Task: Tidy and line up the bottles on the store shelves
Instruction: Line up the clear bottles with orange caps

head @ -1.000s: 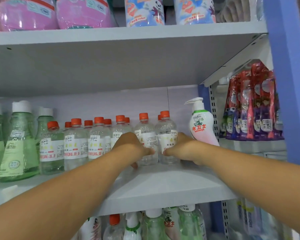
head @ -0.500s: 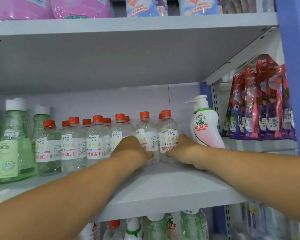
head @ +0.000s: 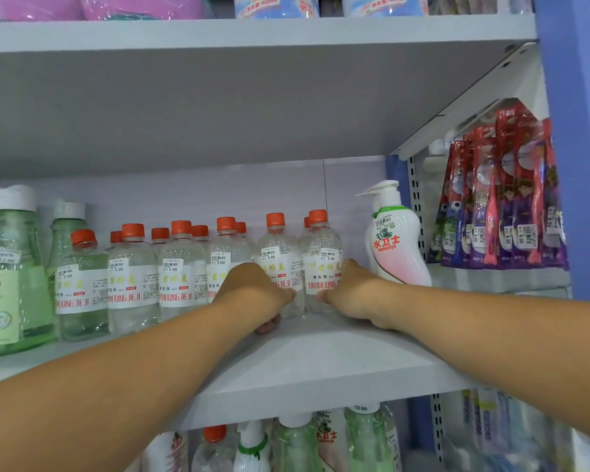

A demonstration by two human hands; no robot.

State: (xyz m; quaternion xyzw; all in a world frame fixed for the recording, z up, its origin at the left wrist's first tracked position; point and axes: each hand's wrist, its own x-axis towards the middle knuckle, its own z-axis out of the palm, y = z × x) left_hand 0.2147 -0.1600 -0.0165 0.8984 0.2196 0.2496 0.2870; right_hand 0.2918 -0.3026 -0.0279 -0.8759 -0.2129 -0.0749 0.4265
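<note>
A row of clear bottles with orange caps (head: 133, 277) and white labels stands on the middle shelf (head: 321, 366), two deep. My left hand (head: 252, 294) is wrapped around the lower part of one clear bottle (head: 280, 264) near the right end of the row. My right hand (head: 351, 291) is closed around the rightmost clear bottle (head: 321, 260). Both bottles stand upright on the shelf, side by side and nearly touching. My fingers are mostly hidden behind the bottles.
A white and pink pump bottle (head: 395, 240) stands just right of my right hand. Green bottles with white caps (head: 14, 267) fill the shelf's left end. Red and purple toothbrush packs (head: 501, 206) hang to the right, beyond a blue upright (head: 579, 131). More bottles (head: 286, 441) stand on the shelf below.
The view has drifted up and to the left a little. Both hands stay on the same two bottles, which have shifted slightly closer together.
</note>
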